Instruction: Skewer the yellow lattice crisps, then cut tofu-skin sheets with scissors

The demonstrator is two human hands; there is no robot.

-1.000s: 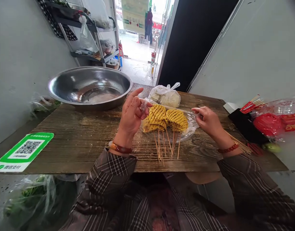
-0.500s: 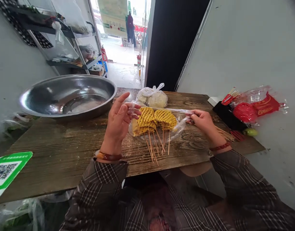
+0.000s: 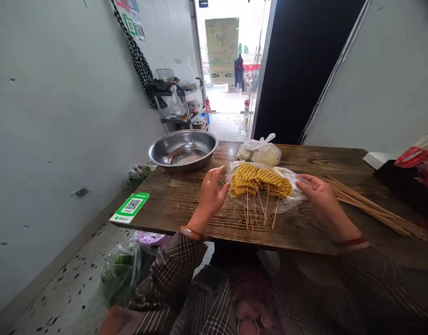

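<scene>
In front of me is a dark brown, wood-grained table (image 3: 172,204). My two hands are apart: my right hand (image 3: 320,195) pinches the edge of the clear plastic bag (image 3: 294,197), while my left hand (image 3: 213,191) is open beside its other side, thumb spread from the fingers. The yellow, ridged skewered food pieces (image 3: 247,177) lie on that bag, their thin sticks pointing towards me. Just behind sits a knotted translucent bag (image 3: 261,152), and to its left a wide, shiny steel basin (image 3: 184,156). A green-and-white QR card (image 3: 132,207) lies at the table's left corner; loose wooden sticks (image 3: 374,209) lie on the right. Beyond, grey shelving (image 3: 175,95) stands by a bright glass doorway (image 3: 227,111), between pale walls (image 3: 77,102).
</scene>
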